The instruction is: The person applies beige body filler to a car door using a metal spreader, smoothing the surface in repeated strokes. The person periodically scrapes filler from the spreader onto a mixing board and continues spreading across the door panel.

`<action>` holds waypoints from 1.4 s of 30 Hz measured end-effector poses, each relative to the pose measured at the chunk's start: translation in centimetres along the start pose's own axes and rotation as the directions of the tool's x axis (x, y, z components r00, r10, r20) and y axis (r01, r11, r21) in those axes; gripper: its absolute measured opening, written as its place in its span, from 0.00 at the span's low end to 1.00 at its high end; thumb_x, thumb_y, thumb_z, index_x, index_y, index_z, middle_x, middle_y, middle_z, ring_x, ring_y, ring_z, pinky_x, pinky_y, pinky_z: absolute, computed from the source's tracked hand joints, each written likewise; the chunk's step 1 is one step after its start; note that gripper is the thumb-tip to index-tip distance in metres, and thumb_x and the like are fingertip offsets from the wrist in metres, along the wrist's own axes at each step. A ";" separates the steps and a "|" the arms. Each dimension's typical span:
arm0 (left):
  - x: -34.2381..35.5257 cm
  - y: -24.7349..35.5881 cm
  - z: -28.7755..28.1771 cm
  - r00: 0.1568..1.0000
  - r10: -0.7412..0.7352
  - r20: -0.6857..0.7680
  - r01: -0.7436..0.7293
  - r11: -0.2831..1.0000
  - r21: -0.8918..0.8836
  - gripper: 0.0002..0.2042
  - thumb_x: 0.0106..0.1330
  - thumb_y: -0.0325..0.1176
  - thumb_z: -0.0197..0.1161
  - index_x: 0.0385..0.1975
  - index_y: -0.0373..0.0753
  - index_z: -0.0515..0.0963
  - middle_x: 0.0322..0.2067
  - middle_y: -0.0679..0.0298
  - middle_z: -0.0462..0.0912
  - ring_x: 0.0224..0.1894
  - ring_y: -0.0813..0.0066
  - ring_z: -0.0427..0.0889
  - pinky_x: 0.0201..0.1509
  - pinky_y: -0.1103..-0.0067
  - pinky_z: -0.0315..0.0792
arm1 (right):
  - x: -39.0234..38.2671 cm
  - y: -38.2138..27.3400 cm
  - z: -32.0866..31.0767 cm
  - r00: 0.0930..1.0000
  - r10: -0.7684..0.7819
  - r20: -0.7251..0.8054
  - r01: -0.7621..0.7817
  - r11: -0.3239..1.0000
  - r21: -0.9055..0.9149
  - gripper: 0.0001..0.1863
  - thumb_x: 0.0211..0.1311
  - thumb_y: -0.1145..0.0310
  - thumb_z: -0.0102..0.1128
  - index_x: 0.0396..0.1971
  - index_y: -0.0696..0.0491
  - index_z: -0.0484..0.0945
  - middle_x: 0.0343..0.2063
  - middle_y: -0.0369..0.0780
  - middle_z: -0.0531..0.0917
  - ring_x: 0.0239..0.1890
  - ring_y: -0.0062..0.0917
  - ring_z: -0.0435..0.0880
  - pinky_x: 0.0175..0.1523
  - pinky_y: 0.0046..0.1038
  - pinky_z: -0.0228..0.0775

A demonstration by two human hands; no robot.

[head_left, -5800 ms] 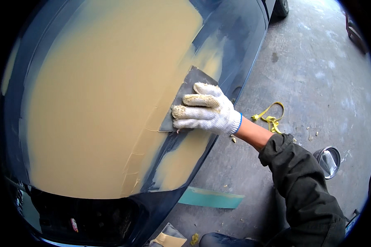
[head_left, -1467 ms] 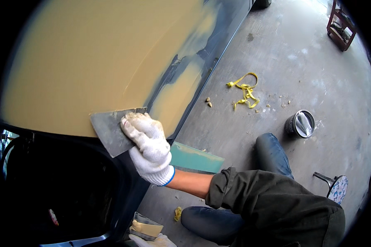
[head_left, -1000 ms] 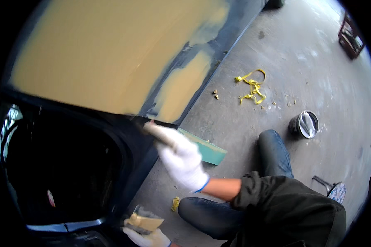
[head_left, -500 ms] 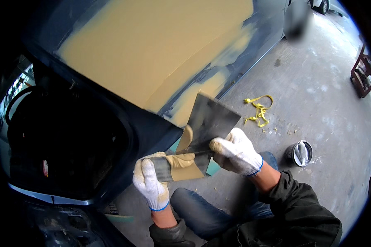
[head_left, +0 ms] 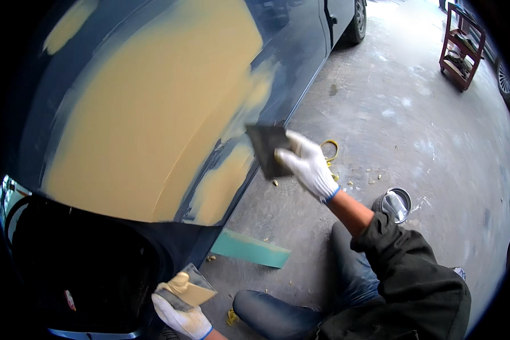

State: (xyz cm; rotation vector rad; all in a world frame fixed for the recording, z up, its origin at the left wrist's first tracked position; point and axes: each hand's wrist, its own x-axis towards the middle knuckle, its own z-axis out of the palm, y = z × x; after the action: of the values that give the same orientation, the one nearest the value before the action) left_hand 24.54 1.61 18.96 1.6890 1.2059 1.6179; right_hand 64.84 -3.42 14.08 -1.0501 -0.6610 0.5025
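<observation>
My right hand (head_left: 309,167), in a white glove, grips a dark flat spreader (head_left: 265,148) over the edge of a dark blue car panel (head_left: 71,90) coated with broad patches of beige filler (head_left: 130,130); the spreader is slightly blurred, and I cannot tell if it touches. My left hand (head_left: 178,317), also gloved, holds a metal plate (head_left: 199,280) with a blob of beige putty (head_left: 178,283) on it, low beside the car's dark opening (head_left: 79,260).
On the grey floor (head_left: 425,136) lie a teal strip (head_left: 249,247), a yellow tangled band (head_left: 337,148) and an open can (head_left: 395,204). A red shelved cart (head_left: 462,48) and car wheels (head_left: 358,20) stand farther back. My bent legs (head_left: 266,306) are below.
Half a second ago the two tools were together low in front of me; my right hand has since moved up toward the panel with the spreader, and my left has dropped with the plate.
</observation>
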 end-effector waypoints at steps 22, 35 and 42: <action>-3.0 2.3 -1.2 0.904 -0.428 -0.024 0.394 0.852 -0.343 0.23 0.76 0.48 0.49 0.45 0.28 0.74 0.42 0.49 0.80 0.44 0.57 0.81 0.48 0.63 0.78 | 8.6 -2.2 10.7 0.653 -0.685 -0.322 0.569 0.725 -0.388 0.22 0.51 0.86 0.52 0.46 0.54 0.83 0.46 0.45 0.84 0.51 0.35 0.82 0.58 0.29 0.72; -4.3 1.9 -4.3 0.907 -0.407 -0.108 0.346 0.867 -0.359 0.22 0.75 0.46 0.51 0.45 0.28 0.76 0.44 0.47 0.80 0.45 0.56 0.81 0.50 0.63 0.78 | -3.8 1.6 24.2 0.912 -0.399 -0.095 0.406 0.912 0.064 0.18 0.51 0.80 0.59 0.44 0.51 0.83 0.42 0.42 0.83 0.45 0.40 0.81 0.50 0.37 0.73; -4.8 1.8 -7.1 0.933 -0.335 -0.133 0.273 0.897 -0.348 0.22 0.75 0.46 0.51 0.44 0.27 0.76 0.43 0.45 0.80 0.45 0.53 0.82 0.51 0.62 0.78 | -10.6 -0.2 25.7 0.815 -0.579 -0.019 0.568 0.806 -0.165 0.19 0.51 0.81 0.58 0.44 0.51 0.82 0.41 0.40 0.84 0.44 0.35 0.83 0.49 0.32 0.73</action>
State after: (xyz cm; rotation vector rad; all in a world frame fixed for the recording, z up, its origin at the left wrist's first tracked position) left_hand 18.67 -4.86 19.16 1.1003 1.1489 1.6942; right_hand 39.24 5.41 20.25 -0.9418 -0.9235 -0.1196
